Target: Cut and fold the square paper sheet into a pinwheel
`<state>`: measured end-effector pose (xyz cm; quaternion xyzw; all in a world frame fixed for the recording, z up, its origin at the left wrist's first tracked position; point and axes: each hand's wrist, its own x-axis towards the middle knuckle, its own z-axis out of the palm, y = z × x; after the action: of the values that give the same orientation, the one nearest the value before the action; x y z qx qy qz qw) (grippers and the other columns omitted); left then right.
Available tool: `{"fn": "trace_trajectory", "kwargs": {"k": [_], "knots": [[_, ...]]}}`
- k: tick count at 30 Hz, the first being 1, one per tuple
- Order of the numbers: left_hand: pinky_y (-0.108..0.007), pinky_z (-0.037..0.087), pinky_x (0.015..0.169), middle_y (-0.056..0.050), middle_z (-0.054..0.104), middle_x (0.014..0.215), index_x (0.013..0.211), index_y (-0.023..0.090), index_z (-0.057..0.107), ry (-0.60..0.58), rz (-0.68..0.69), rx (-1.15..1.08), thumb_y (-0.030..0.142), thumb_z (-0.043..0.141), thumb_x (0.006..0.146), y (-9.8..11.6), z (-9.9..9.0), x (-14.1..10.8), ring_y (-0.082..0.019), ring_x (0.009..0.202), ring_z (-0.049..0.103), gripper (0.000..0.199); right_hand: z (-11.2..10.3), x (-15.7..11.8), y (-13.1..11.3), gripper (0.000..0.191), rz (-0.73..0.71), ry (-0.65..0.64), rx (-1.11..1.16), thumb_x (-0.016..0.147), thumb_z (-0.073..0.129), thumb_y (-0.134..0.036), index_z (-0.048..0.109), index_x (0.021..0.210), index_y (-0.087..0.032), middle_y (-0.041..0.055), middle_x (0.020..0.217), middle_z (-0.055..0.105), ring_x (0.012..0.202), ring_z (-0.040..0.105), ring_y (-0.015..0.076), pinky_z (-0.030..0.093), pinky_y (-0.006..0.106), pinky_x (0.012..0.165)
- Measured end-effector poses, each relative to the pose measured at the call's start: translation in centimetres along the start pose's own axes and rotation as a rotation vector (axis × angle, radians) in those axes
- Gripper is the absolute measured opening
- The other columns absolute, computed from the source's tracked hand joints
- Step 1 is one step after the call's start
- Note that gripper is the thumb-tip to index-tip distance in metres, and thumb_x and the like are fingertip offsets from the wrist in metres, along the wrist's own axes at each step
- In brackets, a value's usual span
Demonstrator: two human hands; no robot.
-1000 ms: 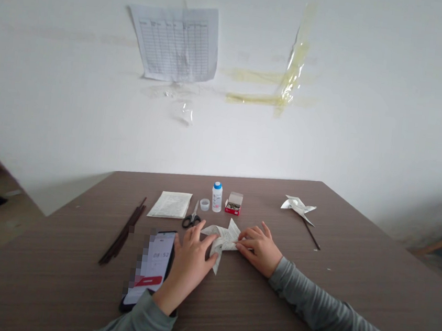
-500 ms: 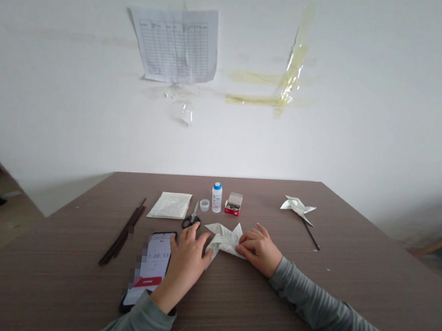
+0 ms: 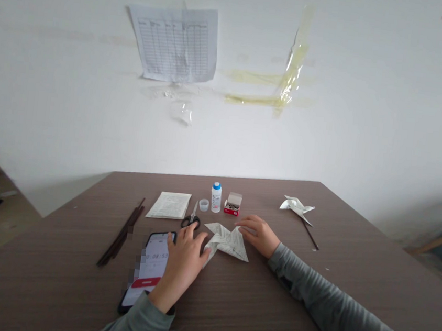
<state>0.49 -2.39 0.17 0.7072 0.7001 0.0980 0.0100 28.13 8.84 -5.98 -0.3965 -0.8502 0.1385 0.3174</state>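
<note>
A folded pinwheel of printed paper (image 3: 229, 241) lies on the brown table (image 3: 253, 306). My left hand (image 3: 185, 259) is at its left side, fingers spread, with the thumb by the lower left blade. At the upper right blade rests my right hand (image 3: 260, 236), its fingertips on or just over the paper; whether they pinch it cannot be made out. A phone (image 3: 149, 268) showing a timer lies partly under my left hand and wrist. Black-handled scissors (image 3: 190, 221) lie just beyond my left fingers.
Behind the hands stand a small clear cup (image 3: 203, 205), a blue-capped bottle (image 3: 216, 197) and an open red box (image 3: 233, 204). Square paper sheets (image 3: 169, 205) and dark sticks (image 3: 121, 234) lie left. A finished pinwheel on a stick (image 3: 297, 207) lies right.
My right hand has shifted up and slightly left along the paper, uncovering the lower right blade. My left hand has moved slightly left.
</note>
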Motion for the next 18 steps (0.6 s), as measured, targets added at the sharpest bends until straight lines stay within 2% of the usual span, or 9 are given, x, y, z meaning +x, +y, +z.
{"fn": "trace_trajectory", "kwargs": {"k": [5, 11, 18], "knots": [[-0.087, 0.051, 0.147, -0.018, 0.073, 0.191, 0.152, 0.032, 0.096, -0.011, -0.006, 0.018, 0.025, 0.077, 0.118, -0.4, 0.1, 0.0, -0.049, 0.177, 0.067, 0.040, -0.9, 4.9, 0.1, 0.037, -0.010, 0.000, -0.033, 0.118, 0.082, -0.023, 0.098, 0.151, -0.029, 0.0167, 0.155, 0.090, 0.147, 0.085, 0.0379, 0.067, 0.061, 0.136], [-0.086, 0.050, 0.147, -0.017, 0.071, 0.192, 0.154, 0.031, 0.094, -0.034, -0.003, 0.031, 0.026, 0.074, 0.120, -0.8, 0.0, -0.1, -0.047, 0.177, 0.066, 0.040, -0.1, 10.3, -2.2, 0.054, 0.038, -0.080, -0.125, 0.117, 0.080, -0.014, 0.092, 0.166, -0.032, 0.0185, 0.187, 0.072, 0.162, 0.074, 0.0386, 0.056, 0.066, 0.147], [-0.086, 0.048, 0.149, -0.019, 0.069, 0.195, 0.158, 0.027, 0.092, -0.060, 0.007, 0.017, 0.022, 0.065, 0.124, -0.8, -0.6, -0.5, -0.045, 0.179, 0.063, 0.044, 1.6, 12.5, -3.8, 0.061, 0.095, -0.160, -0.180, 0.117, 0.080, -0.017, 0.088, 0.172, -0.043, 0.0145, 0.188, 0.072, 0.169, 0.067, 0.0429, 0.057, 0.067, 0.142]]}}
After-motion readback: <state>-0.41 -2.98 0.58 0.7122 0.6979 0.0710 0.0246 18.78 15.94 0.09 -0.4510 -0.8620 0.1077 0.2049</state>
